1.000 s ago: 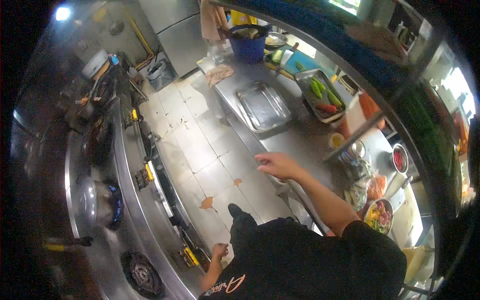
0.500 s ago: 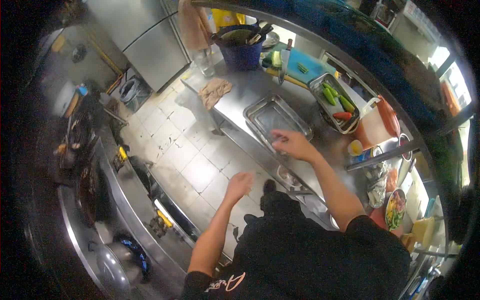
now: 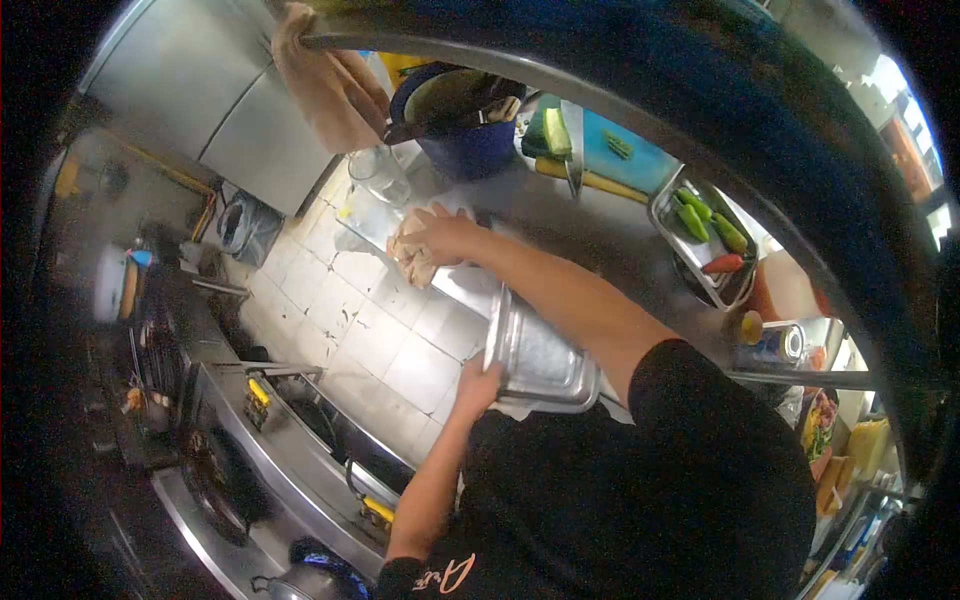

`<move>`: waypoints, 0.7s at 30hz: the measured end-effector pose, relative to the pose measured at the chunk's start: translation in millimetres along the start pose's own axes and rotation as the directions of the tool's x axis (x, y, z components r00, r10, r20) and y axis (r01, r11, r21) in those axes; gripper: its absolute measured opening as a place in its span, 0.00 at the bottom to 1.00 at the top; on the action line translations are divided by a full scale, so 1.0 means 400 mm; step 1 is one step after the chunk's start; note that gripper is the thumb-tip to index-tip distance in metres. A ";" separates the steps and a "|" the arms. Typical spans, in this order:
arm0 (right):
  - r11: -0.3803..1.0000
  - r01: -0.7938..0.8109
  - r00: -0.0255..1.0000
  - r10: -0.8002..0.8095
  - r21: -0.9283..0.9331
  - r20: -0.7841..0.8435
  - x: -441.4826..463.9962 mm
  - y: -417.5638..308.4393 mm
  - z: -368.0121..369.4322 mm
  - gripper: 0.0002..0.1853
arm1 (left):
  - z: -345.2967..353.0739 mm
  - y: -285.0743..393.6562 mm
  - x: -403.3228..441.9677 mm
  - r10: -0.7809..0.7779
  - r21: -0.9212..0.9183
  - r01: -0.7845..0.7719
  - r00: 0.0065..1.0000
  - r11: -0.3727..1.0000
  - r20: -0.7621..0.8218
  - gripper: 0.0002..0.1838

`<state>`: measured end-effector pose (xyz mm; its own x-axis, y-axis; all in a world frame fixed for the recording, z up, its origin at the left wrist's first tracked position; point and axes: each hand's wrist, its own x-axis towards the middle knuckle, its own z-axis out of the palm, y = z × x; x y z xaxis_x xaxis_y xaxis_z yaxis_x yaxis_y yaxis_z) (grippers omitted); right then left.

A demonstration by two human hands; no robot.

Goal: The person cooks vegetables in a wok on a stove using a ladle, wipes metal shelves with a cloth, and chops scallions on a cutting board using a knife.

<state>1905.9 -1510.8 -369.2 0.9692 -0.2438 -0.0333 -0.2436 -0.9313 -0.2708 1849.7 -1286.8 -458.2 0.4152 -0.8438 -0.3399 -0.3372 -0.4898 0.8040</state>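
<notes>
My left hand (image 3: 480,386) grips the edge of a shallow metal tray (image 3: 545,362), tilted close to my body beside the counter. The tray looks bare inside. My right arm stretches across to the near corner of the steel counter, where my right hand (image 3: 448,236) is closed over a crumpled beige cloth (image 3: 412,258). Part of the cloth hangs past the counter edge, and its far side is covered by my fingers. Just beyond that hand stands a clear glass jar (image 3: 379,178).
A dark blue bucket (image 3: 465,145) stands at the back. Near it are a knife (image 3: 574,165) and a blue cutting board (image 3: 625,150). A second tray (image 3: 742,293) holds green peppers (image 3: 712,218) and a carrot (image 3: 723,264). The shelf rail (image 3: 450,50) crosses overhead; a stove (image 3: 290,440) is at left.
The tray has been lifted off the counter and brought to my body in my left hand. My right hand has moved over to the cloth and taken hold of it.
</notes>
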 end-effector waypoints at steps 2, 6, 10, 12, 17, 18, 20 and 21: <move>0.985 -0.100 0.995 0.098 0.138 0.022 0.058 0.028 0.055 0.24 | -0.101 -0.044 -0.019 -0.110 -0.193 0.115 0.993 0.974 0.036 0.17; 0.910 -0.239 0.971 0.235 0.339 0.054 0.128 0.096 0.139 0.21 | -0.293 -0.204 -0.068 -0.327 -0.506 0.237 0.941 0.829 -0.094 0.14; 0.636 -0.488 0.757 0.649 0.597 -0.072 -0.033 0.234 0.080 0.22 | -0.521 -0.341 -0.096 -0.312 -0.495 0.163 0.920 0.854 -0.236 0.11; 0.759 -0.624 0.722 0.650 0.184 -0.236 -0.082 0.200 -0.058 0.25 | -0.622 -0.407 -0.094 -0.345 -0.426 0.238 0.918 0.873 -0.194 0.11; 0.613 -0.689 0.568 0.788 0.386 -0.238 -0.026 0.130 0.093 0.24 | -0.665 -0.467 0.072 -0.148 -0.159 0.148 0.989 0.976 0.009 0.11; 0.674 -0.726 0.574 0.702 0.136 -0.422 -0.006 0.130 0.275 0.25 | -0.647 -0.440 0.108 -0.168 0.021 0.167 0.985 0.986 0.034 0.11; 0.927 -0.316 0.777 0.374 0.200 -0.507 -0.031 -0.066 0.258 0.15 | -0.572 -0.448 0.178 -0.311 -0.187 0.335 0.939 0.923 0.148 0.12; 0.912 -0.237 0.813 0.375 0.335 -0.446 -0.023 -0.125 0.250 0.11 | -0.542 -0.434 0.205 -0.345 -0.197 0.375 0.923 0.906 0.171 0.12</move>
<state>1912.6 -1435.0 -451.7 0.6808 -0.6679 0.3007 -0.4397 -0.7010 -0.5616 2125.5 -1223.4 -519.8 0.3546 -0.6475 -0.6745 0.0164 -0.7170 0.6969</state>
